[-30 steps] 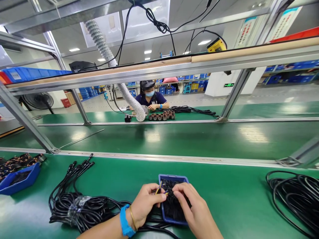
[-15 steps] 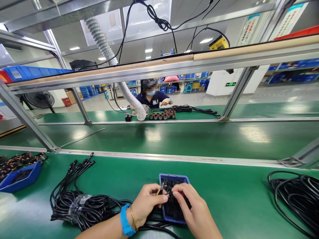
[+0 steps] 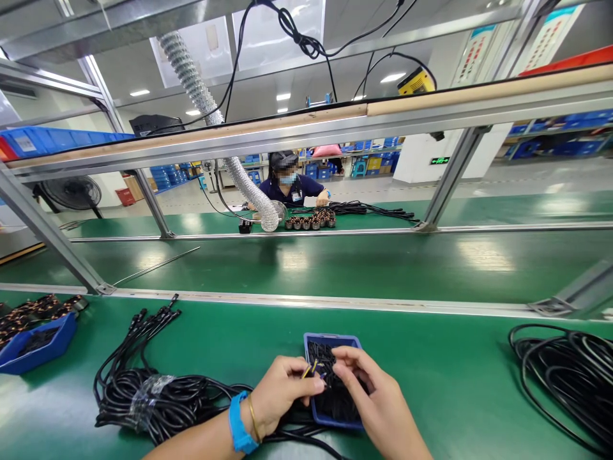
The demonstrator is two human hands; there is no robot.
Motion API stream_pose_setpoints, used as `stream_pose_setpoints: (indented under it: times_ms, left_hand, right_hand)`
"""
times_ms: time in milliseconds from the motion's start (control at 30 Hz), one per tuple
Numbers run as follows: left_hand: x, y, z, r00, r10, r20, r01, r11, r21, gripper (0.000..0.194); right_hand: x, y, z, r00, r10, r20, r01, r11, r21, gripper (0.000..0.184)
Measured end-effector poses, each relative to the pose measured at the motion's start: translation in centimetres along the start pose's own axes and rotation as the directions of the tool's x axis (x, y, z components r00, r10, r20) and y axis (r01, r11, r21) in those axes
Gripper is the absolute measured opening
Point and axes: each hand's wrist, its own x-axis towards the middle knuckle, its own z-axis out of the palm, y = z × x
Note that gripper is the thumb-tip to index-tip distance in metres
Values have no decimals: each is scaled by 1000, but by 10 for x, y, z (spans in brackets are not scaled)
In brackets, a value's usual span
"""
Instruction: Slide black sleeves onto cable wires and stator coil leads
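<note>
My left hand (image 3: 291, 383), with a blue band on its wrist, pinches the end of a black cable whose thin wires (image 3: 313, 369), yellow and blue among them, stick up past the thumb. Close by on the right, my right hand (image 3: 371, 390) has thumb and forefinger drawn together; whatever sits between the tips is too small to make out. Both hands are over a blue bin (image 3: 330, 336) of short black tube-like pieces (image 3: 323, 354). Black cables run under my left wrist from a taped cable bundle (image 3: 153, 399).
More coiled black cable (image 3: 569, 377) lies at the right. On the left, another blue bin (image 3: 45, 351) stands beside copper-wound parts (image 3: 33, 313). A metal frame rail (image 3: 306, 305) crosses behind the bench. Across it sits a co-worker (image 3: 292, 185) near a silver duct (image 3: 253, 191).
My right fingers have drawn slightly away from the wires and up. My left hand keeps its pinch on the cable end, and the wires have tilted a little. The co-worker's hand has shifted.
</note>
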Motion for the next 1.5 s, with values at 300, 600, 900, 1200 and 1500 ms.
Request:
stream_pose_setpoints:
  times_ms: [300, 600, 900, 1200, 1500]
  left_hand:
    - [-1, 2, 0, 999, 9, 44, -10, 1000, 25, 48]
    - [-1, 1, -1, 999, 7, 53, -10, 999, 38, 48]
    - [-2, 4, 0, 998, -1, 58, -3, 998, 57, 49]
    - [-2, 3, -1, 998, 2, 61, -5, 999, 44, 48]
    - [-1, -2, 0, 1000, -14, 23, 15, 1000, -8, 52]
  right_hand:
    - [2, -10, 3, 999, 27, -25, -25, 996, 81, 32]
    - [5, -29, 3, 998, 19, -60, -12, 994, 108, 41]
    - [6, -32, 1, 998, 41, -41, -37, 995, 93, 46]
    - [5, -31, 1, 998, 32, -51, -25, 992, 125, 39]
    - [2, -24, 0, 997, -7, 72, 7, 1000, 4, 22]
